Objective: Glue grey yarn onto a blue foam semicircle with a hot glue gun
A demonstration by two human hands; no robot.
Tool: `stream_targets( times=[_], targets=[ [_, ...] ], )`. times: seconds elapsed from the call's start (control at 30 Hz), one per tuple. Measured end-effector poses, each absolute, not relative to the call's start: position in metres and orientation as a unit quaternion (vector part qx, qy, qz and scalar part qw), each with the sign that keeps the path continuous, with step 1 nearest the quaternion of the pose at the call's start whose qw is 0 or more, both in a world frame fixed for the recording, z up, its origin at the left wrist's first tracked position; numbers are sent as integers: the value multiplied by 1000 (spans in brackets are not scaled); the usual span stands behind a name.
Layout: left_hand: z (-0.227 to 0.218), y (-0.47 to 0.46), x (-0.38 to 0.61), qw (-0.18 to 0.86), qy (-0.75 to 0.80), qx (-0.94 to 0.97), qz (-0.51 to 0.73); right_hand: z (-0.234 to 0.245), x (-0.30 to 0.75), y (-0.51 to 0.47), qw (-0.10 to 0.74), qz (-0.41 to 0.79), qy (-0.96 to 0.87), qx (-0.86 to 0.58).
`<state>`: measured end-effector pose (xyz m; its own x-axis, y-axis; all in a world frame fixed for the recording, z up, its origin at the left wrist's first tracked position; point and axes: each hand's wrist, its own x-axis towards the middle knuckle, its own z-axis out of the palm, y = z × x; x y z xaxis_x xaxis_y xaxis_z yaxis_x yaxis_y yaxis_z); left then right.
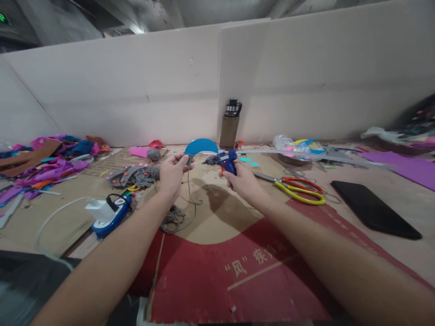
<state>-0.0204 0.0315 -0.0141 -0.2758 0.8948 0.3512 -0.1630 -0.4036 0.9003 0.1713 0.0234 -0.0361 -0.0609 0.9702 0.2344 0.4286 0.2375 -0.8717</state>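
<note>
My right hand (pixel 239 174) is wrapped round a blue hot glue gun (pixel 227 160), its nozzle aimed left toward my other hand. In my left hand (pixel 173 170), thumb and fingers pinch a grey yarn (pixel 189 181) that hangs to the cardboard; what else lies between the fingertips is too small to make out. A loose coil of the same yarn (pixel 172 219) rests below that hand. Just behind the two hands stands out a blue rounded sheet (pixel 201 146). Left of my left hand lies a heap of grey yarn pieces with orange dots (pixel 134 175).
Red-and-tan cardboard (pixel 204 276) lies under my hands. Scissors (pixel 299 188) with red and yellow handles and a black phone (pixel 374 208) are on the right. A bottle (pixel 230 124) stands by the white partition. At left are a blue power strip (pixel 112 219) and felt scraps (pixel 61 163).
</note>
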Motion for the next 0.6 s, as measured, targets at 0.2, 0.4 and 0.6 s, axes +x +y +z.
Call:
stream_targets(
  times=[0.2,0.4,0.6],
  targets=[
    [-19,31,-20,288,436,536,663,-44,182,37,291,311,-646,-633],
    [-11,16,-15,97,498,627,591,-35,170,26,419,194,-686,-563],
    [-3,4,-8,-69,432,721,536,-18,127,-1,538,618,-515,-251]
  ],
)
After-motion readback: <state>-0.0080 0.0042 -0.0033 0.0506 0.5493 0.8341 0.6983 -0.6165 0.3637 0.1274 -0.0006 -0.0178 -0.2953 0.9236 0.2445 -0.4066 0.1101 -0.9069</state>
